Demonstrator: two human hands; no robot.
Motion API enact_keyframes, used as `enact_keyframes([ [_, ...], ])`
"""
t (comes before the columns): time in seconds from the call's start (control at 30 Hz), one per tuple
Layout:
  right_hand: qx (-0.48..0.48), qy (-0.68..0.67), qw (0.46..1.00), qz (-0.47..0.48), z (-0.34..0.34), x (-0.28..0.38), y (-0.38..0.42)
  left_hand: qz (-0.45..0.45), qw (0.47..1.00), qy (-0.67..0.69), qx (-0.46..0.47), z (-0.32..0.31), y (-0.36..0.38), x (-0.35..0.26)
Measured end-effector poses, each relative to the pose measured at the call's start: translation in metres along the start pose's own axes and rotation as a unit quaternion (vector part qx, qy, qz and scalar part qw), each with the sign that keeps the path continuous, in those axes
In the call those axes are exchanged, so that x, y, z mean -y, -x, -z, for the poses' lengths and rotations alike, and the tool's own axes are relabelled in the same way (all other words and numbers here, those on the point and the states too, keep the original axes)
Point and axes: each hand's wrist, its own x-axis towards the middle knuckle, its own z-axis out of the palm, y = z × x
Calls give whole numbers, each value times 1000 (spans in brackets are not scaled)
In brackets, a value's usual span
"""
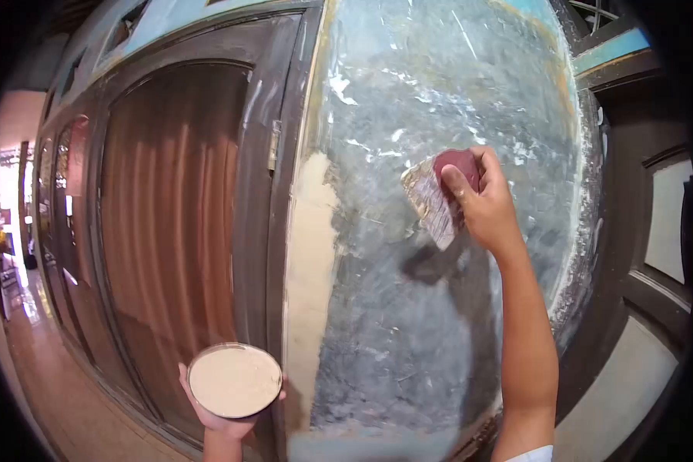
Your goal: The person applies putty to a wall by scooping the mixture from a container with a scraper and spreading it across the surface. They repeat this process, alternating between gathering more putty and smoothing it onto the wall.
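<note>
My right hand (489, 200) is closed on the dark red handle of a putty knife (431, 202), whose wide, stained blade points left and down in front of the grey wall (408, 323). Whether the blade touches the wall I cannot tell. Low on the left, my left hand (219, 420) holds a round bowl (235, 380) from below, filled nearly to the rim with smooth cream putty. A vertical strip of cream putty (310, 269) covers the wall's left edge beside the door frame. White smears mark the upper wall.
A dark wooden door frame (258, 208) with a brown curtain (169, 223) behind its panel stands at the left. Another dark door with pale panels (674, 219) is at the right. A tiled floor (77, 393) runs back along the far left.
</note>
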Motion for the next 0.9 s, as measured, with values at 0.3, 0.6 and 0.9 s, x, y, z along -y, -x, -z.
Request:
enact_keyframes([
  [0.3,218,199,955,17,64,46,99,62,997,27,48,-77,-13,99],
  [0.6,319,274,859,291,82,66,138,91,992,-28,87,-107,4,138],
  [0.9,341,321,808,358,76,82,151,79,994,-48,55,-117,9,128],
])
